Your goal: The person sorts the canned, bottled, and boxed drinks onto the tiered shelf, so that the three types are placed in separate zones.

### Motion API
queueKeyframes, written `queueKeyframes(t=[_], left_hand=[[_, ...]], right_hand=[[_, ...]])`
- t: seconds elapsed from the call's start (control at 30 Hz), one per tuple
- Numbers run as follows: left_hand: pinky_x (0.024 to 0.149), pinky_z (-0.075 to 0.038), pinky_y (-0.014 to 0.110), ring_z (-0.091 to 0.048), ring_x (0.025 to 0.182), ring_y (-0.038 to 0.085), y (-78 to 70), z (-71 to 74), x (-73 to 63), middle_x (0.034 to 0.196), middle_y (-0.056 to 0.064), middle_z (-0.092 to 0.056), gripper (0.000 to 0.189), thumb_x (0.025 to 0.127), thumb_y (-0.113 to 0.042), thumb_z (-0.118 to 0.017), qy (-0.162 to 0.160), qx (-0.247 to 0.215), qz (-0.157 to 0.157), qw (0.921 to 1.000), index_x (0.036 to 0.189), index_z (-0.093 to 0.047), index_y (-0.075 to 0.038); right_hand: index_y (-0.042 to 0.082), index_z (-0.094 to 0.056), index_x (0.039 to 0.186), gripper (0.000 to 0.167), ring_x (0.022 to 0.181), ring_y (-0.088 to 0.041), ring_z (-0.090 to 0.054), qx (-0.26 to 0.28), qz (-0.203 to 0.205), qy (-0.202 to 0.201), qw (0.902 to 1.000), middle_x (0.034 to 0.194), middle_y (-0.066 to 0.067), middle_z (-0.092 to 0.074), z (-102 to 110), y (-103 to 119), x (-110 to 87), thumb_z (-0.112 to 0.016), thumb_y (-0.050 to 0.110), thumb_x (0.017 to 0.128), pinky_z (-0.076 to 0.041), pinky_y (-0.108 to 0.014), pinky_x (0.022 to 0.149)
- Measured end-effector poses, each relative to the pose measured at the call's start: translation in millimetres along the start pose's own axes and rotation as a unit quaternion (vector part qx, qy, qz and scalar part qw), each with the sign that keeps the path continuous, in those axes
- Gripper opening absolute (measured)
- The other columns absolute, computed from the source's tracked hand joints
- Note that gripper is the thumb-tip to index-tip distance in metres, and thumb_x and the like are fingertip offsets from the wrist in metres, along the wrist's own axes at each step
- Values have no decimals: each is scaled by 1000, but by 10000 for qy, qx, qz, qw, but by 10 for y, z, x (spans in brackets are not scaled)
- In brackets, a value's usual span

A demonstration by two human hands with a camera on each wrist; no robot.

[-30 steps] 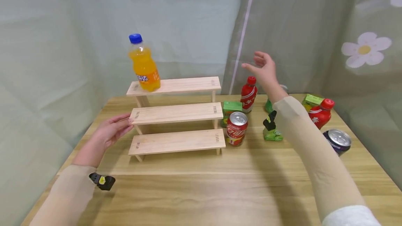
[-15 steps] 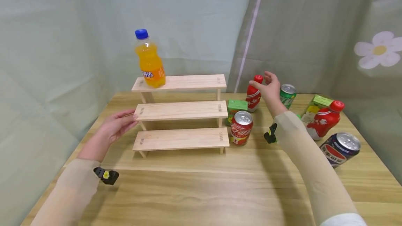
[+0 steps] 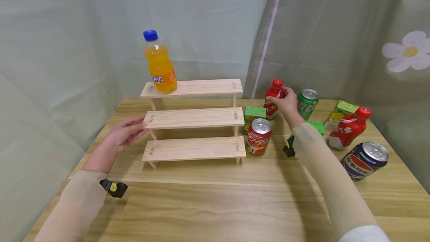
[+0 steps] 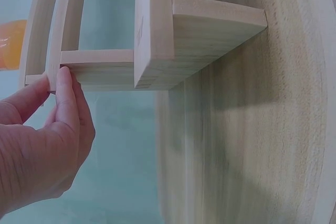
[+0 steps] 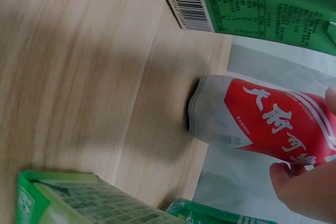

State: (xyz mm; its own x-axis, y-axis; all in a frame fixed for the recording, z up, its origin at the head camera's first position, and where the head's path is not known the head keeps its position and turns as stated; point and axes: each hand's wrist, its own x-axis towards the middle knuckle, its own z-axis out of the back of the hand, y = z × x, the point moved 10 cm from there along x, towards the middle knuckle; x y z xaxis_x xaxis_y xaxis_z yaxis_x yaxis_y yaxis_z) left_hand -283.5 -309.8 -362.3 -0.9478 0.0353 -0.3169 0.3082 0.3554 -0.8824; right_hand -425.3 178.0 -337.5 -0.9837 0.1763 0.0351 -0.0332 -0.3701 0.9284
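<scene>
My left hand (image 3: 125, 135) pinches the left end of the middle board of a three-tier wooden shelf (image 3: 195, 118); the left wrist view shows thumb and fingertips (image 4: 64, 85) on either side of the board's corner. At the back of the table, my right hand (image 3: 287, 104) holds a red cola bottle (image 3: 273, 94) by its upper part, thumb on one side and fingers on the other. In the right wrist view the bottle (image 5: 262, 116) shows a red label with white characters. An orange soda bottle (image 3: 161, 66) with a blue cap stands on the top tier, left end.
Beside the shelf's right end are a green carton (image 3: 253, 117) and a red can (image 3: 259, 137). Right of my forearm stand a green can (image 3: 307, 104), another carton (image 3: 339, 115), a second red bottle (image 3: 347, 130) and a dark blue can (image 3: 364, 161). A small green box (image 3: 316, 126) is partly hidden.
My right hand has come down from above the red bottle at the back and taken hold of it. The left hand stays on the shelf. The head view has shifted slightly.
</scene>
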Motion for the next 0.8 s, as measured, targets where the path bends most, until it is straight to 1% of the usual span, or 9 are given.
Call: queueKeyframes(t=[0.13, 0.33, 0.4, 0.57, 0.7, 0.8], left_hand=[[73, -59, 19, -70, 75, 10, 0, 17, -11, 85, 0, -70, 26, 89, 3, -61, -19, 36, -27, 10000, 86, -75, -19], [73, -59, 19, -70, 75, 10, -2, 18, -8, 85, -1, -70, 23, 87, 2, -65, -85, 80, -16, 9999, 86, -74, -19], [73, -59, 19, -70, 75, 10, -11, 25, -9, 84, -1, -70, 23, 87, 1, -65, -126, 103, -17, 9999, 85, -74, -20], [75, -59, 19, -70, 76, 10, -30, 31, -32, 84, -2, -70, 24, 87, 1, -65, -144, 172, -28, 9997, 85, -73, -21], [76, -59, 19, -69, 77, 9, -27, 32, -44, 85, -3, -69, 23, 87, 1, -64, -173, 233, -58, 9996, 86, -72, -21], [77, -59, 19, -69, 78, 9, -19, 11, -30, 86, -3, -69, 23, 88, 1, -64, -160, 299, -70, 9994, 87, -70, -21]], right_hand=[[-4, -33, 142, 72, 130, -34, -43, -133, 59, 5, 9999, 142, -22, -43, -27, 3, 20, -72, 13, 84, -37, -43, 113], [-4, -37, 141, 69, 128, -35, -45, -433, 132, -60, 9990, 139, -23, -47, -32, 25, 33, -71, 13, 84, -38, -44, 112], [-4, -38, 141, 68, 127, -35, -45, -528, 108, -102, 9985, 138, -23, -48, -24, 45, 33, -72, 14, 84, -39, -44, 112], [-4, -38, 141, 69, 127, -35, -45, -735, -96, -148, 9971, 140, -23, -47, -16, 70, 31, -72, 16, 85, -39, -44, 112], [-6, -41, 139, 66, 125, -35, -47, -880, -67, -154, 9960, 137, -24, -49, 2, 88, 24, -72, 16, 85, -41, -44, 110], [-7, -41, 138, 66, 125, -36, -47, -1003, -54, -188, 9948, 137, -24, -50, 59, 94, 20, -72, 17, 85, -41, -44, 110]])
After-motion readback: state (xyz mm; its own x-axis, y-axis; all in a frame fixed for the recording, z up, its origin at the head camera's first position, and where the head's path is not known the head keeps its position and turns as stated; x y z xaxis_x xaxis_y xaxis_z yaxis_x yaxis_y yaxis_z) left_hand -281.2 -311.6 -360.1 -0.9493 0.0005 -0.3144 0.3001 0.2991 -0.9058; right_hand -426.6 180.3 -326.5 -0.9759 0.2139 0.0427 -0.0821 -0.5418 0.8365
